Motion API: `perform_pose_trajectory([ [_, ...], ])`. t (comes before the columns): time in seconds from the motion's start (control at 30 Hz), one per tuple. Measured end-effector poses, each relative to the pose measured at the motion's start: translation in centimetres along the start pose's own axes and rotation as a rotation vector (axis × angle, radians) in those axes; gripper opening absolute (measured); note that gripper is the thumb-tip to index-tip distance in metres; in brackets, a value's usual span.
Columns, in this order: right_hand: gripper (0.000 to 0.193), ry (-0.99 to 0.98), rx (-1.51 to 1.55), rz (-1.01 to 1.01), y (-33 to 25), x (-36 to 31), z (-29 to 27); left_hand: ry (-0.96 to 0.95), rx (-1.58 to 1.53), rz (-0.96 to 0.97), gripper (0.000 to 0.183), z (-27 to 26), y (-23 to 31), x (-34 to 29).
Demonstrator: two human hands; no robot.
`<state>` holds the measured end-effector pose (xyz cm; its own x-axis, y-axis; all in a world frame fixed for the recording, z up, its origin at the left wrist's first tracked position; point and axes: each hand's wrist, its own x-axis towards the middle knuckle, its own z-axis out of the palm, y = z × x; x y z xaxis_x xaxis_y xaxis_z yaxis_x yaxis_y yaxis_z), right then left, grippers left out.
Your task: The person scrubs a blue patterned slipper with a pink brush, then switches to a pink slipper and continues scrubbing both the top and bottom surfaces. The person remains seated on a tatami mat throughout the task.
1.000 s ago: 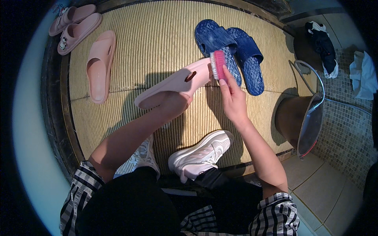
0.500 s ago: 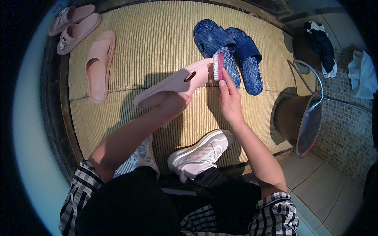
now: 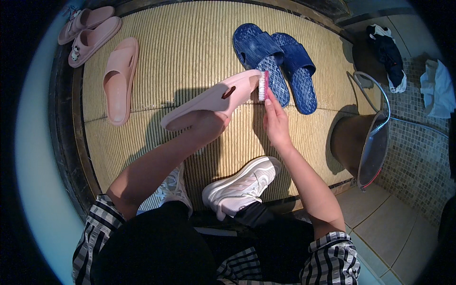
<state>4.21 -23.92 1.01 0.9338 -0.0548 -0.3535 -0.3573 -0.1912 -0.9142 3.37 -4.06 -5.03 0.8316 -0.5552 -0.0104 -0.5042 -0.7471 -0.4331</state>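
Two blue slippers (image 3: 278, 64) and a metal bucket (image 3: 365, 142) rest by the woven mat (image 3: 190, 42).

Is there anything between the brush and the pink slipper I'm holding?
Nothing visible. The brush in the right hand already meets the end of the pink slipper, which the left hand holds from below.

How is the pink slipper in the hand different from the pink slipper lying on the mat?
The held pink slipper is lifted off the mat by the left hand, tilted, with a brush at its end; the lying pink slipper rests flat, strap up, touched by nothing. Both have the same pale pink colour and shape.
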Motion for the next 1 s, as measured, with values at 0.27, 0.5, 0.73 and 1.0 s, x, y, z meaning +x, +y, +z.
perform_pose_trajectory([
  [0.27, 0.045, -0.027, 0.012, 0.143, 1.0, -1.0, 0.2, -0.059, -0.064, 0.01, 0.045, -0.3, -0.6, -0.6],
  [0.5, 0.044, -0.011, 0.18, 0.291, -1.2, -1.5, 1.0, -0.111, -0.117, 0.018, 0.043, -0.3, -1.2, -1.0],
  [0.73, 0.047, -0.06, 0.198, 0.37, -2.0, -2.2, 1.5, -0.179, -0.256, -0.006, 0.041, -0.9, -2.3, -1.2],
  [1.0, 0.046, -0.036, 0.192, 0.246, -3.1, -2.1, 2.8, -0.252, -2.32, -0.593, 0.045, -4.7, -6.5, 0.1],
])
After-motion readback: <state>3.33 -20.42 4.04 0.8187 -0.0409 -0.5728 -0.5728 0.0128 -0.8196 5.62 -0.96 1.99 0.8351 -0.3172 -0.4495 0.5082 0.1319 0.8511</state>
